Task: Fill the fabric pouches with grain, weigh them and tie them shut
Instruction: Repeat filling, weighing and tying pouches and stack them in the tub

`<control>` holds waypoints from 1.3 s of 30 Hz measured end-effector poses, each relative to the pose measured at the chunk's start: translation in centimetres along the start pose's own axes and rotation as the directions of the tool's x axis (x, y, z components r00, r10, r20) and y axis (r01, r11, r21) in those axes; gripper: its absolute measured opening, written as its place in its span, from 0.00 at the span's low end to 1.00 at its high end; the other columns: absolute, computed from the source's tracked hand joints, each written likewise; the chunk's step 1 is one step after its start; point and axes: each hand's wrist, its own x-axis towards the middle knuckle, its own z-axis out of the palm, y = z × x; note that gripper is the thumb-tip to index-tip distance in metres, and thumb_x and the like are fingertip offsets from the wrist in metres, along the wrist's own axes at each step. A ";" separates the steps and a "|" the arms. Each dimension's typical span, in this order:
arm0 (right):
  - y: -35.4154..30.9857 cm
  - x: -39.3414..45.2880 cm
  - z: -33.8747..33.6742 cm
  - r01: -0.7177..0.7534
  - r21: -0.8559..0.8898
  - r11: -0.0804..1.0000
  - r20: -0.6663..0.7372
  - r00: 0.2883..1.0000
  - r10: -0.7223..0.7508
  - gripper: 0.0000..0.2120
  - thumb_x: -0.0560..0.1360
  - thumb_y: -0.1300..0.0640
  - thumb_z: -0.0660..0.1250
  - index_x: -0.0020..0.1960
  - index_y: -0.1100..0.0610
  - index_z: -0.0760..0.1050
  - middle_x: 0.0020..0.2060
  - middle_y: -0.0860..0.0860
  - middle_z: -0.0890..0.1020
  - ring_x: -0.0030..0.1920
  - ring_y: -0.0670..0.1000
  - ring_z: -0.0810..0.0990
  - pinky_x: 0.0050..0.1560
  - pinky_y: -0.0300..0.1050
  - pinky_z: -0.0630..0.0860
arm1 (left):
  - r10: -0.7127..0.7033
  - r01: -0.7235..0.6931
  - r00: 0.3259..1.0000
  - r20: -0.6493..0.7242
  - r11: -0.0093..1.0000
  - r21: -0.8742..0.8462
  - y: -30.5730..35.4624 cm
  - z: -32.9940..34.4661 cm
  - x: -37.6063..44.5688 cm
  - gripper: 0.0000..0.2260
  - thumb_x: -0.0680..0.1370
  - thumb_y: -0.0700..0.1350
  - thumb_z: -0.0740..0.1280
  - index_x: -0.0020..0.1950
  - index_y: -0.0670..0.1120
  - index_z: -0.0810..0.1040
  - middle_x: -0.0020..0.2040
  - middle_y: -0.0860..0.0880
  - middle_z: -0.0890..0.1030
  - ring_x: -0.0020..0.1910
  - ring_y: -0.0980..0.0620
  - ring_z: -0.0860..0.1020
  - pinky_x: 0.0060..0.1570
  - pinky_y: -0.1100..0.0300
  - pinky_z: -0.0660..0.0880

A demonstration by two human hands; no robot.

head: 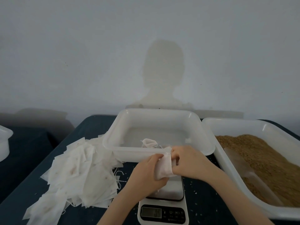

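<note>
A filled white fabric pouch [164, 168] is held between both hands just above the platform of a white digital scale [164, 208]. My left hand [146, 174] grips the pouch's body from the left. My right hand [186, 161] pinches its top edge from the right. Brown grain [266, 163] fills a white tray [230, 181] on the right. One pouch [150, 142] lies in the white tub [155, 153] behind my hands. A heap of empty flat pouches [78, 176] lies on the left.
The dark table [203, 200] is speckled with stray grains around the scale. A translucent scoop [250, 174] lies in the grain tray. Another white container [4, 142] stands at the far left edge. A pale wall runs behind the table.
</note>
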 end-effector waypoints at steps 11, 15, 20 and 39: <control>1.5 -1.1 -1.7 0.033 0.176 0.984 0.059 0.997 -0.044 0.16 0.74 0.49 0.67 0.28 0.36 0.76 0.48 0.38 0.81 0.48 0.40 0.79 0.51 0.41 0.75 | -0.041 0.057 0.993 0.113 0.988 -0.146 -0.2 0.4 0.3 0.15 0.70 0.50 0.71 0.53 0.60 0.71 0.44 0.59 0.79 0.44 0.63 0.77 0.44 0.66 0.75; 2.9 -2.3 -2.8 0.047 0.321 0.946 -0.047 0.998 -0.034 0.08 0.75 0.50 0.69 0.41 0.41 0.84 0.49 0.35 0.81 0.49 0.36 0.77 0.47 0.27 0.69 | -0.030 0.050 0.995 0.098 0.976 -0.212 0.0 0.6 0.4 0.13 0.70 0.52 0.71 0.50 0.61 0.71 0.42 0.60 0.79 0.43 0.66 0.77 0.39 0.71 0.71; 8.0 -4.9 -5.9 -0.082 0.243 0.967 -0.258 0.955 0.146 0.07 0.75 0.48 0.66 0.42 0.43 0.82 0.39 0.35 0.82 0.39 0.36 0.79 0.40 0.31 0.72 | -0.027 0.050 0.994 0.106 0.974 -0.220 0.2 0.7 0.7 0.13 0.70 0.55 0.71 0.51 0.62 0.71 0.44 0.62 0.79 0.46 0.66 0.76 0.41 0.71 0.72; 22.1 -9.9 -6.2 -0.634 -0.307 0.710 0.037 0.738 0.674 0.14 0.76 0.44 0.63 0.39 0.52 0.74 0.37 0.45 0.78 0.34 0.44 0.74 0.35 0.37 0.70 | 0.004 0.014 0.997 0.083 0.977 -0.211 1.9 2.8 1.7 0.08 0.72 0.53 0.72 0.49 0.57 0.77 0.41 0.61 0.81 0.44 0.62 0.79 0.43 0.69 0.73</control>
